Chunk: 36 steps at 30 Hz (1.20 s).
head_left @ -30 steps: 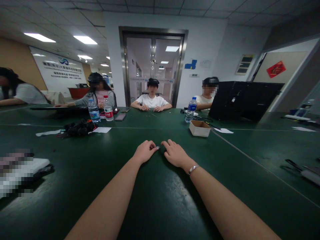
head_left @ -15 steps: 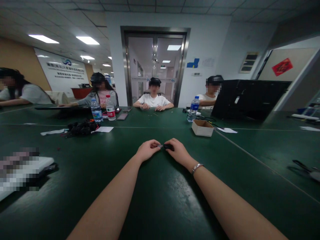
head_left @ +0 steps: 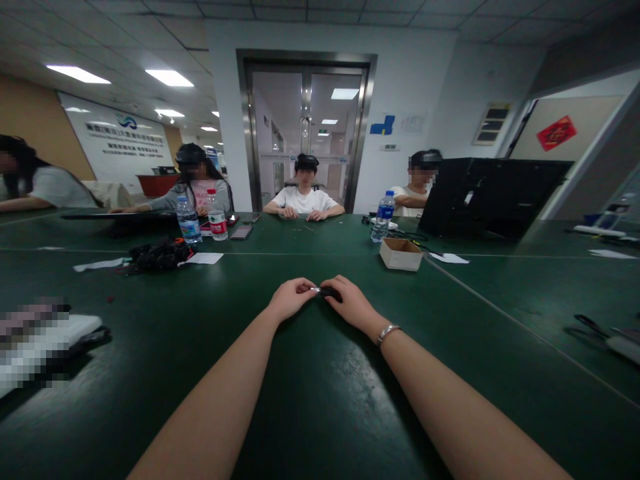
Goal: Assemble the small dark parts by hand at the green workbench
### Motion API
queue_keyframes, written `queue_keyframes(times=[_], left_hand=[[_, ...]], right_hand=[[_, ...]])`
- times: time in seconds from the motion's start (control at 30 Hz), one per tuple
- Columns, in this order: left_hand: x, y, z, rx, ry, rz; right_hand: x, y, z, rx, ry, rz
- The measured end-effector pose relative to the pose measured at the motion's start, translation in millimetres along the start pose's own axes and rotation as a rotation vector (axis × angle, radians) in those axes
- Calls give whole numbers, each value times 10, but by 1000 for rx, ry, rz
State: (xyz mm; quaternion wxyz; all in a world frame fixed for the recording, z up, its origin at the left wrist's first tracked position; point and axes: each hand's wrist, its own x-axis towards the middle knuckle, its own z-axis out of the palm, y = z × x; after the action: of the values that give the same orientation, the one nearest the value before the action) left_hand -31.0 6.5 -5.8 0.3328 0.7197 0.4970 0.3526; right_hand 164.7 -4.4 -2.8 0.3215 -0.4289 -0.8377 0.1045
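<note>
Near the middle of the green table [head_left: 320, 373], my left hand [head_left: 291, 299] pinches a small silvery piece [head_left: 315, 289] between thumb and fingers. Facing it, my right hand [head_left: 349, 300] is closed on a small black object [head_left: 330, 292]. The silvery piece and the black object meet end to end, or nearly so; whether they are joined is too small to tell. A metal bracelet [head_left: 387, 334] circles my right wrist.
Beyond my hands stand an open cardboard box [head_left: 401, 257], bottles [head_left: 383, 217] [head_left: 217, 217] and a large black monitor [head_left: 493, 200]. Black cables [head_left: 159, 257] lie at the left. Several people sit around the table, one straight across [head_left: 305, 199].
The silvery piece and the black object have come closer together, closing the small gap between them. The whole view has shifted slightly.
</note>
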Motion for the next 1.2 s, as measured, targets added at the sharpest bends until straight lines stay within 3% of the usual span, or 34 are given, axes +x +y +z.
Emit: queue_keyframes(times=[0.57,1.2], left_hand=[[11,-23,8,-49,-31,8],[-12,16,-29,135,6,-8]], right_hand=[[3,-2,9,-20,13,-41],[-15,-86,-27,-44,26,-83]])
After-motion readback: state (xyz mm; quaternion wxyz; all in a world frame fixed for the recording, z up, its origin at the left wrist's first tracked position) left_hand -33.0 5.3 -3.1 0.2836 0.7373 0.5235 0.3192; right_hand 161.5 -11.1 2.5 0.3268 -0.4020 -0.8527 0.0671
